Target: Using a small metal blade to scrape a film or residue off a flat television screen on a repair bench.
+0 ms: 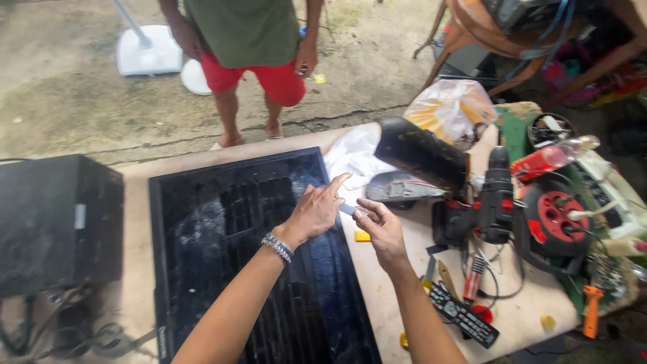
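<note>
Both hands, left hand [315,212] and right hand [381,226], pinch a small grey strip [348,210] over the flat-panel screen's [222,229] right edge.

A pale desk [377,296] stands on cracked concrete floor [81,108]. A black flat screen panel [229,256] lies face down across its middle. To the left sits a black box [57,222]. On the right lie a cordless drill [495,202], a remote control [465,317], a small yellow piece [362,236], an orange-handled tool [591,311], a white cloth [354,158] and a yellow plastic bag [451,108].
</note>
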